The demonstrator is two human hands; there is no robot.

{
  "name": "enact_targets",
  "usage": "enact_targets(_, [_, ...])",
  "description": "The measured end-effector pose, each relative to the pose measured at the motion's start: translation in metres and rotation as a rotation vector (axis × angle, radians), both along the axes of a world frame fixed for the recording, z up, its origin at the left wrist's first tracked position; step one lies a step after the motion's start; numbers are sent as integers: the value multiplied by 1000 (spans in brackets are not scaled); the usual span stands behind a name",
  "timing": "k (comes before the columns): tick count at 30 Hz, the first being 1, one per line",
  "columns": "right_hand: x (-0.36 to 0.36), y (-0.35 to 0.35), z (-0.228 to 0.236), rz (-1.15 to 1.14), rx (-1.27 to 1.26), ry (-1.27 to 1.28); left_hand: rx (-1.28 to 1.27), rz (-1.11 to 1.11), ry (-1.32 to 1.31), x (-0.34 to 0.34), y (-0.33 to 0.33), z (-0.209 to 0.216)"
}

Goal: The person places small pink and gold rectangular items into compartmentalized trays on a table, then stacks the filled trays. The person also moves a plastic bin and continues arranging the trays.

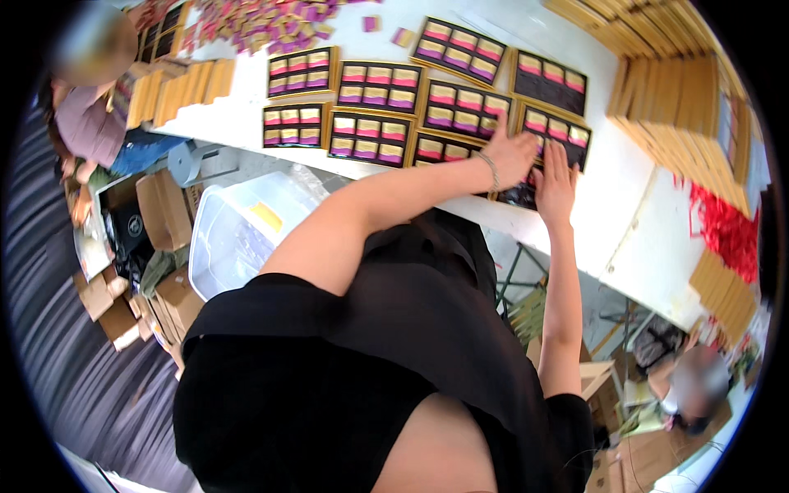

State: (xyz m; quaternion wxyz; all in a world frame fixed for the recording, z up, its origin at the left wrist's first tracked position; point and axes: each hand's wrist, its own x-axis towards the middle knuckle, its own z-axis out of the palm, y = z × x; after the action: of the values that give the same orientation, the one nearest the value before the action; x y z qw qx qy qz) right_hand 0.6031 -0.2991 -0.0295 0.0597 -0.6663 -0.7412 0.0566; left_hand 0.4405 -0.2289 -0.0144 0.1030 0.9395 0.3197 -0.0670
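My left hand [511, 154], with a bracelet at the wrist, reaches across the gold-edged black trays with its fingers stretched out. Its fingertips lie around the border between a filled tray [466, 108] and a partly filled tray [579, 156]. My right hand [557, 182] lies with straight fingers over the lower row of that partly filled tray. Pink-and-gold wrapped squares line the tray's upper row, and a purple one shows between my hands. Below them, another tray [518, 195] is mostly covered by my arms. Any small piece under my fingers is hidden.
More trays of pink and purple squares [378, 86] stand to the left, and a half-filled tray [549, 90] beyond. Loose squares [271, 25] heap at the far left. Stacked gold boxes [666, 115] rise at the right. A clear bin [215, 238] sits below the table [629, 205]. Two people work nearby.
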Motion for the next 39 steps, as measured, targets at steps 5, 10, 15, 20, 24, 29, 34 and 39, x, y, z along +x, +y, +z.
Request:
enact_targets(5, [-13, 26, 21, -55, 167, 182, 242, 217, -279, -67, 51, 21])
enact_targets(10, [-123, 144, 43, 212, 352, 365, 87, 989, -254, -231, 177, -5])
enact_targets(15, [-223, 252, 3, 502, 283, 78, 54, 628, -366, -259, 235, -49])
enact_targets(20, [-255, 285, -12, 454, 67, -113, -25, 658, -397, -285, 251, -56])
enact_targets(24, [-247, 286, -8, 395, 106, 251, -167, 1026, -667, -273, 245, -44])
enact_targets(29, [-163, 235, 37, 19, 124, 710, -618, 1020, -896, -229, 217, -11])
enact_targets(34, [2, 163, 45, -504, -208, 1190, -646, 689, -942, -114, 162, -3])
enact_targets(39, [49, 162, 25, -337, -265, 967, -288, 491, -809, -12, 137, -10])
